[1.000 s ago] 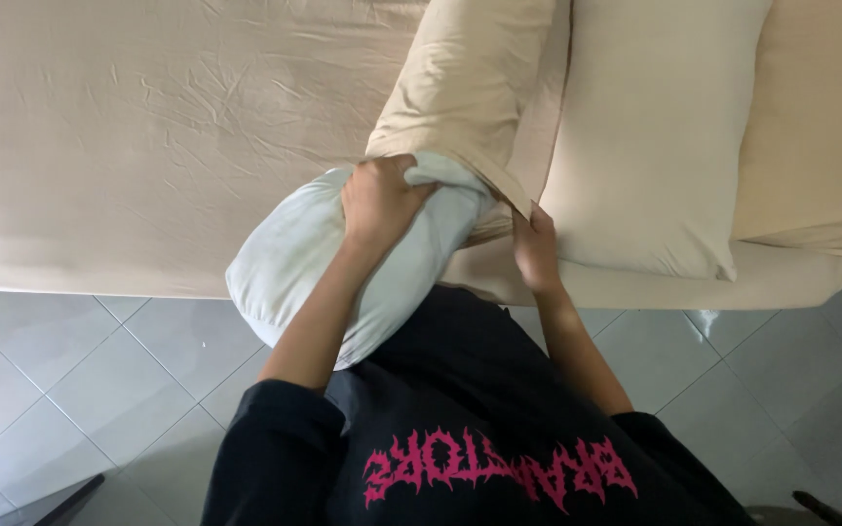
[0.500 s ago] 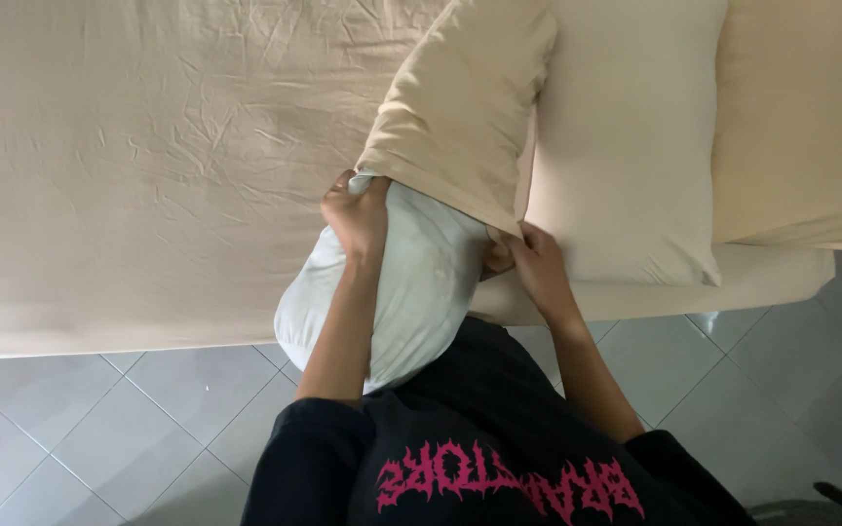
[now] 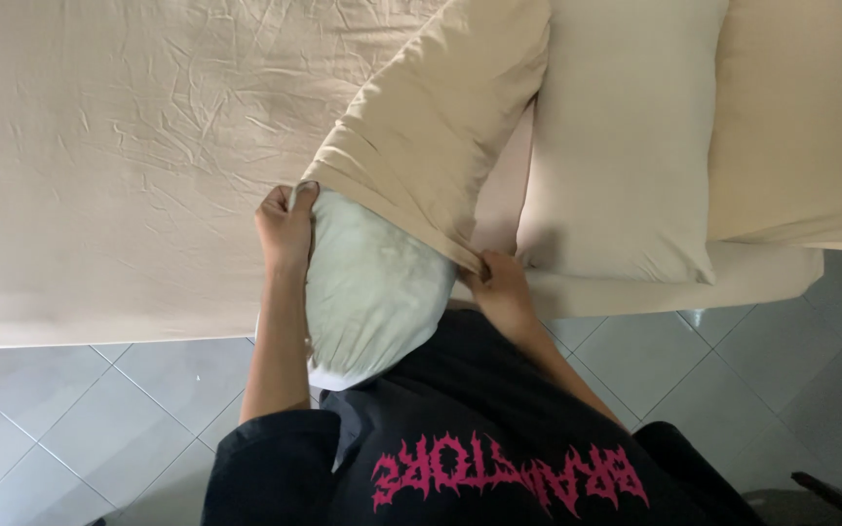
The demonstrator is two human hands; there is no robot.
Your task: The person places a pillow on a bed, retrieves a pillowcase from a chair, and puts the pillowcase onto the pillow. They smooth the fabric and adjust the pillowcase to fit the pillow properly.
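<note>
A white pillow [image 3: 367,287] sticks out of a beige pillowcase [image 3: 436,127] at the edge of the bed. My left hand [image 3: 287,226] grips the left corner of the pillowcase's open end where it meets the pillow. On the other side, my right hand [image 3: 499,284] pinches the right corner of that open end. The pillow's lower end rests against my black shirt. Most of the pillowcase lies up across the bed, partly filled.
The bed carries a wrinkled beige sheet [image 3: 119,156]. Two more beige pillows [image 3: 626,146] [image 3: 806,117] lie at the right. Grey floor tiles [image 3: 70,429] run along the near side of the bed.
The pillowcase has come further down over the white pillow, so less of the pillow shows. Both hands have moved along with the case's open end.
</note>
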